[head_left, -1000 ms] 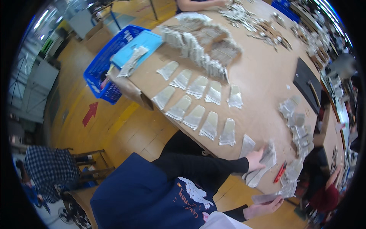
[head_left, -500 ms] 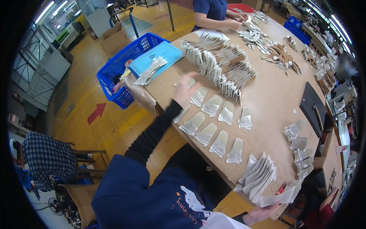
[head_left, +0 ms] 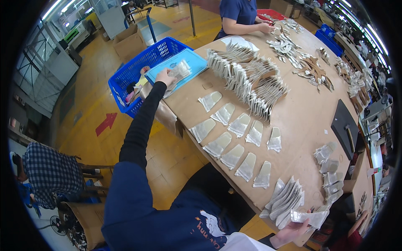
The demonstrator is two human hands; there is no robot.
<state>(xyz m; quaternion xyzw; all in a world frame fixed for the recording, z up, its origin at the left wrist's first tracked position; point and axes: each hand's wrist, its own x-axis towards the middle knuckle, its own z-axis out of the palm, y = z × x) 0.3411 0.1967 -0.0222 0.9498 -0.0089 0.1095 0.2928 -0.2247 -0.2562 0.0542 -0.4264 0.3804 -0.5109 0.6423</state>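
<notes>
Head view, only one to go through. Your left hand (head_left: 165, 78) is stretched far out over the far-left corner of the desk (head_left: 301, 125), fingers closed down on a clear bag of small pieces (head_left: 180, 69) that lies on the light blue tray (head_left: 190, 62). That tray sits on the rim of the blue basket (head_left: 138, 62), just beyond the hand.

Your right hand (head_left: 293, 232) is low at the near edge, fingers curled round one pale flat insole piece (head_left: 310, 217), clamped on its lower edge. Just above that hand is a fanned stack of the same pieces (head_left: 284, 198).

Handling, as a judgement: the bag looks light, floppy and slick, contents likely to shift, so pinch it at the bunched top or scoop under it, not at the middle. The insole piece looks thin, light, bendy, not fragile; take it by the wide end, thumb on top, so it doesn't fold.

Between your two hands, two rows of single pieces (head_left: 234, 142) lie flat and apart from each other. Beyond them, a long row of upright, overlapped pieces (head_left: 247, 79). To the right of the right hand, a short column of smaller pieces (head_left: 328, 167), and a dark board (head_left: 345, 127) further up.

Another person (head_left: 240, 16) works at the far end, hands on scattered pieces there. Someone in a checked shirt (head_left: 48, 173) sits on the floor side, well left of you.
</notes>
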